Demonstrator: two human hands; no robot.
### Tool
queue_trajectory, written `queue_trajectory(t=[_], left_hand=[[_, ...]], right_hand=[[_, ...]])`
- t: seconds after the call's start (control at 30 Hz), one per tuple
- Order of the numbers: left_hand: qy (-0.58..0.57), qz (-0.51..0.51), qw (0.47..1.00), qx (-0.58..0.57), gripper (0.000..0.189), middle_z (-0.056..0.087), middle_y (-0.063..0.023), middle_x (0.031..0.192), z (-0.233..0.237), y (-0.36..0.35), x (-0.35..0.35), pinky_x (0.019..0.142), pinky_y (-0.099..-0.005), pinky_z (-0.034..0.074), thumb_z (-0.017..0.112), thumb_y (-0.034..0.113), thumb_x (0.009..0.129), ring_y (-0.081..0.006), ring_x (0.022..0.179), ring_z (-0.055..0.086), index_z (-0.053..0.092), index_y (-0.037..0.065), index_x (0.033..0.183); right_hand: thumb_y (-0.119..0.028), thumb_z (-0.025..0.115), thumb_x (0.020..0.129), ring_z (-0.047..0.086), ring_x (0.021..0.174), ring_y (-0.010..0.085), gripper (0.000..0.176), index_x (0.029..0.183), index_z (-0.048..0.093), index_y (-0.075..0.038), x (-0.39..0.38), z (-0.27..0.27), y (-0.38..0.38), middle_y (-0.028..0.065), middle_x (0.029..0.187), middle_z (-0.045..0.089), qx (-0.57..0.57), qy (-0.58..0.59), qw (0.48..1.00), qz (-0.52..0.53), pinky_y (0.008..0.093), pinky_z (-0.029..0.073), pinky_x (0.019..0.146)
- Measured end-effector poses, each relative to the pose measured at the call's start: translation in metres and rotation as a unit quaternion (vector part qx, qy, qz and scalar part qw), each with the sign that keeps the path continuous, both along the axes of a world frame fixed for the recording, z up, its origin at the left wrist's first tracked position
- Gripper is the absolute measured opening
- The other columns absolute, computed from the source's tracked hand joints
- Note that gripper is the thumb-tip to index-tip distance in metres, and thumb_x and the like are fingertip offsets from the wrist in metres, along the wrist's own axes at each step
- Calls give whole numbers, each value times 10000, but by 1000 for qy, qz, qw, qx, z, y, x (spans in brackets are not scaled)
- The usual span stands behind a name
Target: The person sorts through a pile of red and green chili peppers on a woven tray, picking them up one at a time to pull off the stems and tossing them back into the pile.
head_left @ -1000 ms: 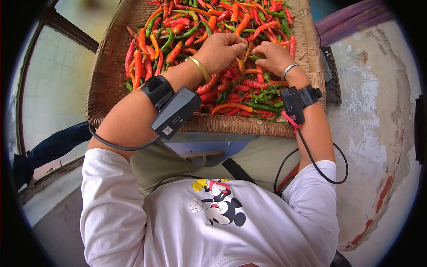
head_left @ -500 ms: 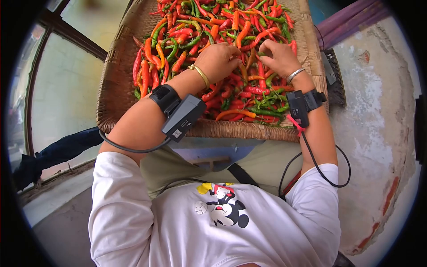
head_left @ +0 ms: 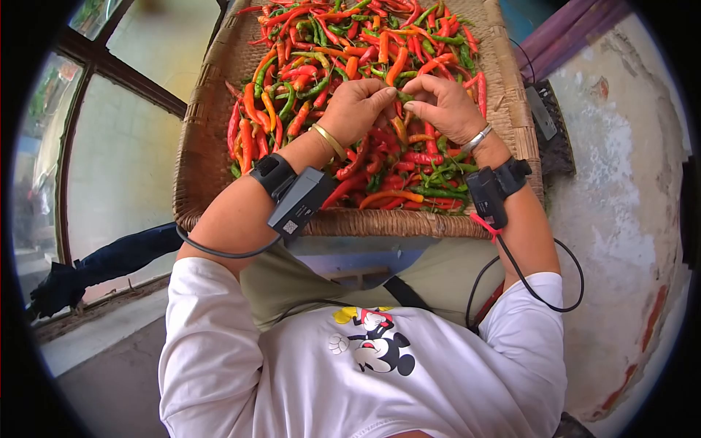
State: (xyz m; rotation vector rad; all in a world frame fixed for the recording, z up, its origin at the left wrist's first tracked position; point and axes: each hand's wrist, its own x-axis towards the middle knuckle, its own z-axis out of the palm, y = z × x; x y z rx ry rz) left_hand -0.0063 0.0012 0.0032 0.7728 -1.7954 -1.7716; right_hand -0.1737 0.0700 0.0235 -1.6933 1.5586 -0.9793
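My left hand (head_left: 356,111) is closed over the middle of the pile, thumb and forefinger pinched on a chili pepper (head_left: 399,125) that shows partly, orange to red, below the fingertips. Facing it, my right hand (head_left: 447,109) pinches at the pepper's green stem end (head_left: 403,96), its fingertips almost meeting the left ones. Around both hands lie many loose chili peppers (head_left: 307,77), red, orange and green. They fill a woven basket tray (head_left: 196,157). The fingers hide part of the held pepper.
A bundle of green stems (head_left: 445,169) lies on the peppers near the basket's front right. Dark devices with cables are strapped to both forearms. A framed window (head_left: 117,146) stands at the left, a peeling wall (head_left: 606,160) at the right. My lap is below the basket.
My hands have come closer together, and the right fingers now meet near the left fingertips. The whole view has shifted slightly, with the basket appearing a little to the right and lower.
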Motion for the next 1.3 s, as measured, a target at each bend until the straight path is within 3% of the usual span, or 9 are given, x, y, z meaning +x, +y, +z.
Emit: queue_trajectory(t=[0.13,0.4,0.57,0.63,0.77,0.83,1.17,1.23,1.3], left_hand=[[38,-2,992,123,252,558,-14,632,5,-3,1,483,-207,428,454,224,872,-82,510,501,578,23,785],[-31,24,997,66,203,560,0,643,-8,-8,-1,510,-196,414,496,217,862,-61,545,489,574,34,816],[-17,30,998,43,191,571,-30,625,-15,-4,-5,516,-230,449,523,170,834,-86,537,535,586,-1,782],[-2,21,999,35,192,571,-32,627,-17,-5,-5,502,-228,447,521,170,835,-88,526,533,587,-4,788],[12,49,998,36,187,575,-41,608,-22,-10,-5,500,-233,452,524,163,828,-92,537,547,587,-9,792],[18,56,998,31,182,578,-46,605,-25,-13,-5,505,-238,454,525,159,822,-96,540,552,587,-10,793],[-43,89,994,-52,165,564,-1,698,-9,-9,2,533,-202,434,514,145,846,-57,586,509,568,1,905],[-16,109,991,-75,179,582,-30,686,-17,-13,0,550,-223,445,542,139,814,-90,585,533,576,-11,906],[10,128,987,-97,200,599,-59,675,-23,-14,0,568,-245,456,570,133,782,-123,584,556,584,-23,907]], right_hand=[[-171,607,739,529,615,96,216,852,577,11,-6,-1,1,22,688,571,127,56,990,21,242,438,558],[-227,596,768,480,504,48,192,839,590,-48,-31,3,-7,-23,636,537,257,-5,966,-19,204,391,427],[-202,565,815,529,514,72,182,913,526,-54,-53,12,-50,14,701,581,11,-489,855,-174,212,447,439],[-222,546,832,570,603,97,266,1006,512,-24,-57,16,-56,37,782,595,-8,-478,855,-200,213,484,527],[-125,574,759,586,629,157,241,994,548,-81,-38,-8,-66,42,797,597,24,142,983,-114,280,470,522],[-82,567,709,582,692,237,289,993,539,-121,-21,-25,-60,68,850,569,-177,459,871,-13,326,471,559],[-83,501,729,579,700,258,117,842,503,-115,-7,-15,-46,82,769,515,-194,491,848,-47,365,472,558],[-99,531,744,583,666,241,104,847,538,-117,-11,-3,-43,80,740,545,-236,432,868,-59,344,470,554],[-135,576,759,583,624,204,96,851,580,-107,-10,7,-38,68,704,580,-219,143,955,-137,319,461,543]])
